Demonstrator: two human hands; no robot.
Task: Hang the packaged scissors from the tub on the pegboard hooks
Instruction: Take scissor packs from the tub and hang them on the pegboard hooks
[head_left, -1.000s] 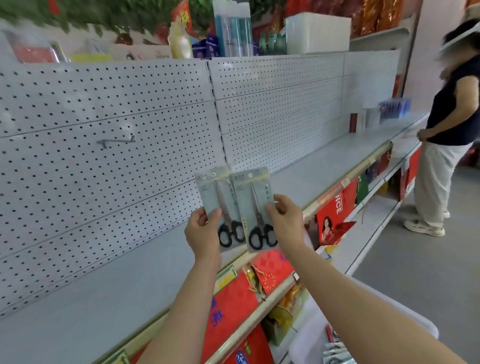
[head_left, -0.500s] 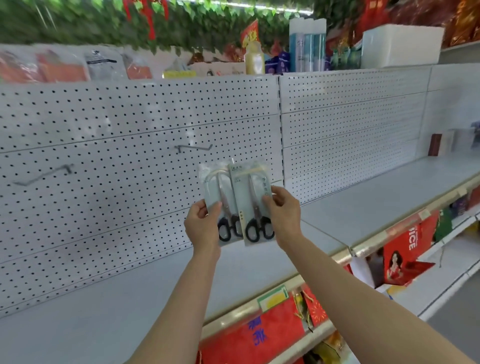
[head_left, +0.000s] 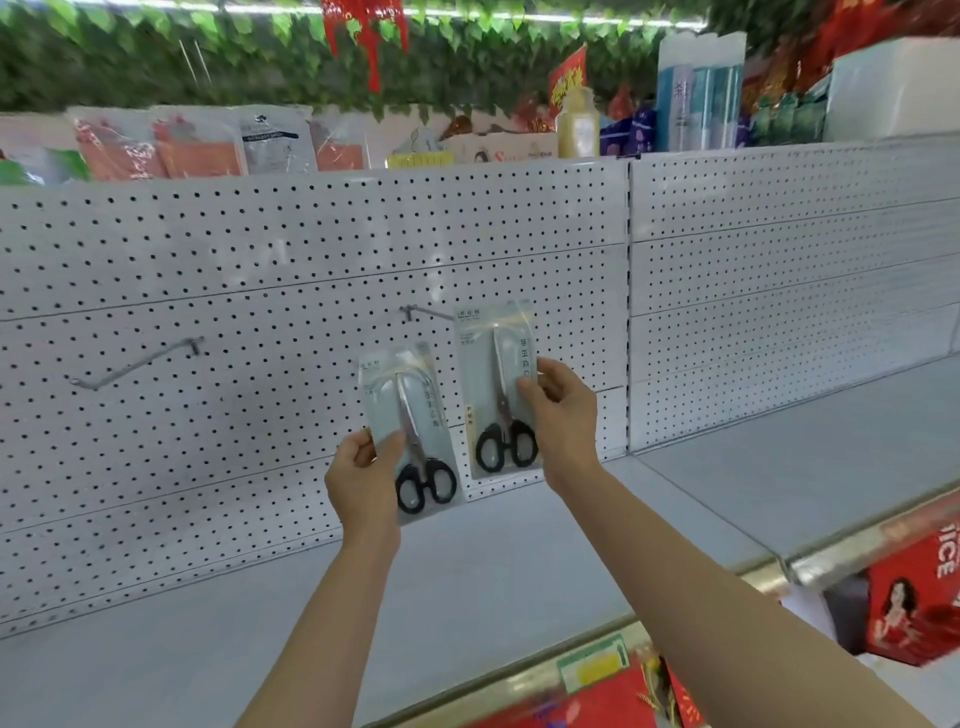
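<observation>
My left hand (head_left: 363, 480) grips the lower edge of one packaged pair of black-handled scissors (head_left: 410, 415), held upright below the hooks. My right hand (head_left: 561, 410) pinches a second scissors pack (head_left: 493, 384) by its right side and holds it higher, its top edge level with the tip of a metal hook (head_left: 423, 312) on the white pegboard (head_left: 260, 249). Whether the pack touches that hook I cannot tell. Another bare hook (head_left: 135, 364) juts out further left. The tub is out of view.
A grey shelf (head_left: 493, 571) runs below the pegboard, with a price-tag rail (head_left: 592, 665) along its front edge. Red boxes (head_left: 914, 597) sit on the lower shelf at right. Packaged goods and bottles (head_left: 576, 124) line the top, under hanging green leaves.
The two packs were held side by side, overlapping; now my right hand has lifted its pack up and away towards the right hook, while my left hand keeps its pack lower. The view turned left.
</observation>
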